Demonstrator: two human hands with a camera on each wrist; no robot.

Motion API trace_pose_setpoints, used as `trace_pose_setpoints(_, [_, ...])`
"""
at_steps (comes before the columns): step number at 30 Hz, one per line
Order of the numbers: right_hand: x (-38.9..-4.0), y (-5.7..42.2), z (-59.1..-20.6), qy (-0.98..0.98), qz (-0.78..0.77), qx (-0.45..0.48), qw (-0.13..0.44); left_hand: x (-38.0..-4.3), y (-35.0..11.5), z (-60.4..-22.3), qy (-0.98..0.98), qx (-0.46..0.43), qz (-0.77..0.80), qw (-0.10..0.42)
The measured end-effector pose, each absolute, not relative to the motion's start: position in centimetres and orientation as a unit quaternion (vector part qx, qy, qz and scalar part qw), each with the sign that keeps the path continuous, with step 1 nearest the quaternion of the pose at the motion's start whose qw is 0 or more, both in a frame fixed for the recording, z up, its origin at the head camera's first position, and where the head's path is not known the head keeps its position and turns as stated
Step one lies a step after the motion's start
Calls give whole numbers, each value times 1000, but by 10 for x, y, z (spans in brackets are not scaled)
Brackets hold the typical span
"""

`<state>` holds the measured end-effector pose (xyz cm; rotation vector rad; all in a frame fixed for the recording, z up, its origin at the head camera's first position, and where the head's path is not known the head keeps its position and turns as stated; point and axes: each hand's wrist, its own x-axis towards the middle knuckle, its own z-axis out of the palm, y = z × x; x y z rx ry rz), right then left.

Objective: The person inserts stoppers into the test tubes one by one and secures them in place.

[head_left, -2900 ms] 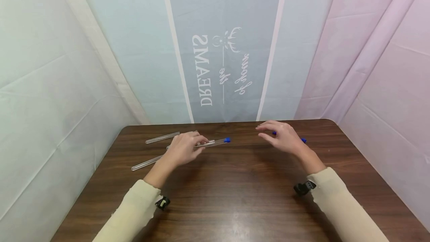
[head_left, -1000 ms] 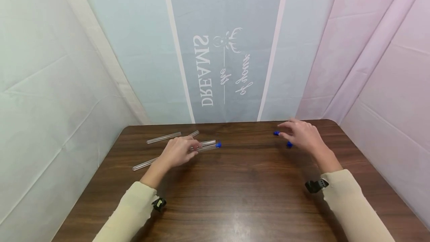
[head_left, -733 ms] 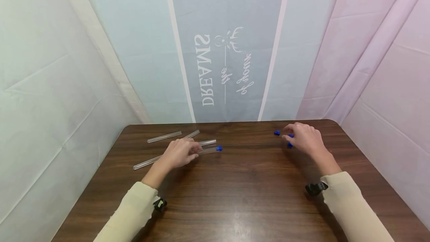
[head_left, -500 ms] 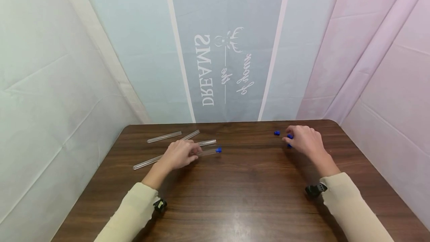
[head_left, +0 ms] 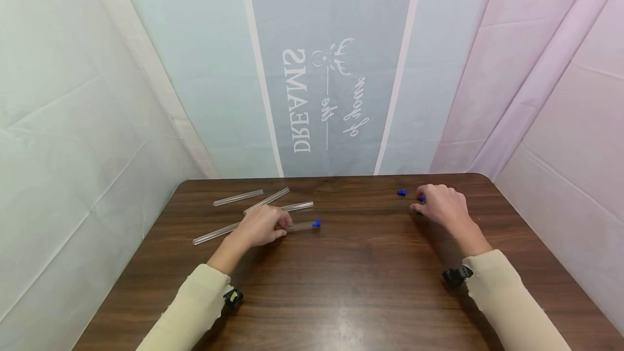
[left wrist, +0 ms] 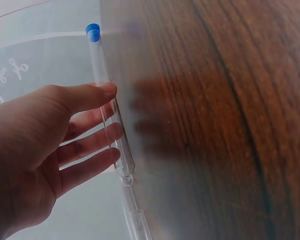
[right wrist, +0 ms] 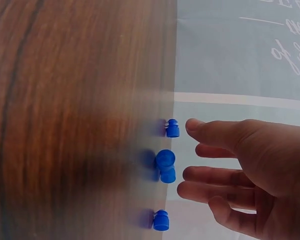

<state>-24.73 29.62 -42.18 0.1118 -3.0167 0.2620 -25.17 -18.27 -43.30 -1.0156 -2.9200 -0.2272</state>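
Centrally, a stoppered clear tube (head_left: pixel 300 227) is held at the counter (head_left: pixel 361 264), its blue stopper (head_left: pixel 316 223) directed to the right. The left hand (head_left: pixel 260 225) has it in its grip: as the left wrist view shows, the thumb lies across one side of the tube and the fingers rest along the other, with the stoppered end projecting past the thumb.

Around this hand lie further clear tubes. The rear tube (head_left: pixel 238 197) is fully exposed, and beside it the slanted tube (head_left: pixel 266 201) runs down toward the knuckles. The partly covered tube (head_left: pixel 299 207) emerges behind the fingers, while a front length of tube (head_left: pixel 215 234) projects on the wrist side; the hand conceals whether these last two are joined.

Well apart, at the right, the right hand (head_left: pixel 442 205) is poised just beside four loose blue stoppers (right wrist: pixel 165 158), two of them overlapping in the right wrist view. Its grip is released, thumb and fingers parted and a visible gap separating them from the stoppers.

Outermost are the pale sleeves (head_left: pixel 512 302), a black band (head_left: pixel 233 298) at the left wrist, and the grey-blue backdrop cloth (head_left: pixel 326 161) bearing mirrored white lettering.
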Motion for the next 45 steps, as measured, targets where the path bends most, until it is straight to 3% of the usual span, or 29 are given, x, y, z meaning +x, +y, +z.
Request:
trace_pose_setpoints(16, [-247, 297, -436, -993, 97, 19, 56, -256, -186, -441, -940, -332, -81, -8])
trace_pose_setpoints(20, [-246, 296, -437, -994, 94, 18, 51, -271, -195, -461, -928, -361, -94, 6])
trace_pose_setpoints(23, [-246, 295, -438, -995, 90, 20, 48, -270, -195, -461, -929, -360, -89, 5])
trace_pose_setpoints(25, [-246, 295, -439, -995, 89, 22, 49, -256, -186, -441, -939, -335, -81, -11])
trace_pose_setpoints(45, [-247, 299, -440, -994, 101, 23, 41, -255, -183, -438, -946, -317, -63, -28])
